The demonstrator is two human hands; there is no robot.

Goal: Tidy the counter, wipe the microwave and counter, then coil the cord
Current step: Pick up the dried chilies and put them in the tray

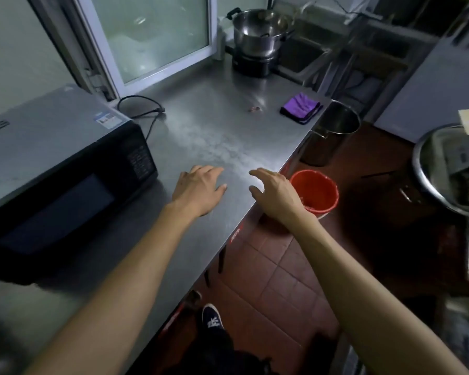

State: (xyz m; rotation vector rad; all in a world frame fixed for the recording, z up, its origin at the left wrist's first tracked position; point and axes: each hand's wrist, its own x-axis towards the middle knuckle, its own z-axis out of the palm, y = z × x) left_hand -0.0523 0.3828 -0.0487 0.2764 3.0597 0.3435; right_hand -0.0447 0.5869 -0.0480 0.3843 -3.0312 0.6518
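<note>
Though most of it shows, the black microwave [57,169] on the near left is cut off at the picture's edge, and its dark door shows nothing inside. A tiny brown bit [254,109] lies far out on the counter [214,136]; it is too small to tell what it is. The right side of the room is blurry, and the things in the big metal bowl [431,171] there are hard to make out.

A red bucket [316,192] stands on the floor just beside the counter's edge, with some pale scraps at the bottom. A tall metal bin [333,131] stands farther back; its inside is dark. A shiny pot [260,31] with a lid sits on a black burner [252,63] at the far end.

The counter is grey steel, with a dull white smear in the middle. The black cord [144,109] lies loose behind the microwave, near the window [157,36]. A folded purple cloth [301,106] lies at the far right edge. The floor is red-brown tile.

The left hand [198,189] rests flat on the counter, fingers straight, holding nothing. The right hand [275,192] is at the counter's edge, fingers loosely spread, holding nothing
</note>
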